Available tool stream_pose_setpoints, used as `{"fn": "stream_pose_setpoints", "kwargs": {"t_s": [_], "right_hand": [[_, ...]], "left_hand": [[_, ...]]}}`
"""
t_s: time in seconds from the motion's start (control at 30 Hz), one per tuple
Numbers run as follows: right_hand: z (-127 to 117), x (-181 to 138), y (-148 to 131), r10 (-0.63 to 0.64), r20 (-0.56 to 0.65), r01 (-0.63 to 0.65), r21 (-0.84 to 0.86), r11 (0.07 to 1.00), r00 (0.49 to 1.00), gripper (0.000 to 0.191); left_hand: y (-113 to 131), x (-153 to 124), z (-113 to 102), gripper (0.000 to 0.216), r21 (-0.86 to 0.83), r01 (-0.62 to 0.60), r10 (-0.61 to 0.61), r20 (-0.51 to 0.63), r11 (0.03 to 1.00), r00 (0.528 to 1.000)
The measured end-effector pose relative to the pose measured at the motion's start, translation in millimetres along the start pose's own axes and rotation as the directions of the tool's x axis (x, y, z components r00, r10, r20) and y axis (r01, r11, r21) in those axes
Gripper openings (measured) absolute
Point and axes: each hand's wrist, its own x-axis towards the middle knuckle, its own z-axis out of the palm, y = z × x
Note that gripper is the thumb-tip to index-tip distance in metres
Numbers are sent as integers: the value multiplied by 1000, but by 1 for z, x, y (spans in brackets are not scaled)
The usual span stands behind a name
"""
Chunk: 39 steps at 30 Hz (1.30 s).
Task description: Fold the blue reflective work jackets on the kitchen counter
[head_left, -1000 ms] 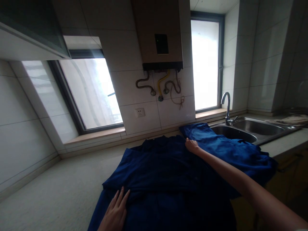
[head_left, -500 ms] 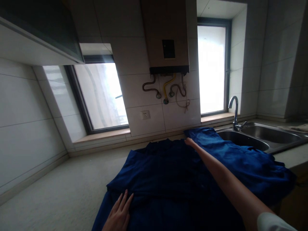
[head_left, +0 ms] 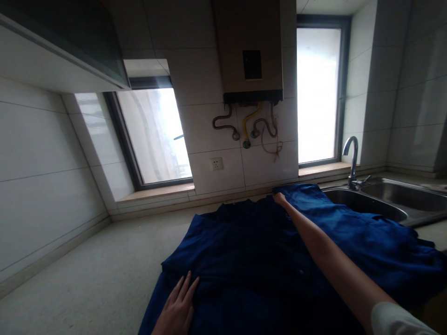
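A dark blue garment (head_left: 244, 251) lies spread over the light countertop (head_left: 87, 279), one part draped to the right toward the sink. My left hand (head_left: 178, 307) rests flat on the near left of the cloth, fingers stretched out. My right arm reaches far across it, and my right hand (head_left: 279, 199) touches the garment's far edge near the wall; its fingers are too small and dark to read.
A steel double sink (head_left: 384, 204) with a curved tap (head_left: 351, 156) sits at the right. A water heater (head_left: 251, 51) with hoses hangs on the tiled wall above a socket (head_left: 217, 164). Two windows flank it. A cupboard (head_left: 59, 46) overhangs at upper left.
My right hand has slid a little farther toward the wall along the garment's far edge. My left hand stays flat in place. The view has shifted slightly.
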Motion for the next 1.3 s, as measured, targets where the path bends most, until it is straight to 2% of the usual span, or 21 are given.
{"fn": "stream_pose_setpoints", "kwargs": {"t_s": [0.27,0.53,0.63,0.77,0.87,1.13,1.23,1.3], "right_hand": [[1,-16,3,-87,-31,82,-134,988,996,36],[-10,-23,16,-25,48,36,-242,969,999,49],[-5,-45,22,-53,51,66,-296,953,997,46],[5,-83,29,-144,22,142,-365,920,989,35],[5,-104,33,-210,-1,192,-399,897,978,33],[-7,-129,30,-306,-33,262,-434,862,952,38],[-19,-156,30,-349,-81,283,-430,857,934,36],[-31,-187,35,-420,-143,350,-355,867,896,33]], "left_hand": [[4,1,-6,52,18,5,-6,29,1000,1000],[4,2,-4,52,-1,12,-12,14,1000,1000],[3,1,-2,51,-5,8,-8,1,1000,1000],[2,-1,2,50,-22,-10,9,-27,1000,1000],[1,-1,4,49,-13,-14,13,-35,1000,999],[-2,-1,3,50,-5,-53,53,-15,999,998],[-1,0,-1,50,-6,-57,57,-13,998,998],[1,2,-6,50,8,-65,65,-7,998,998]]}}
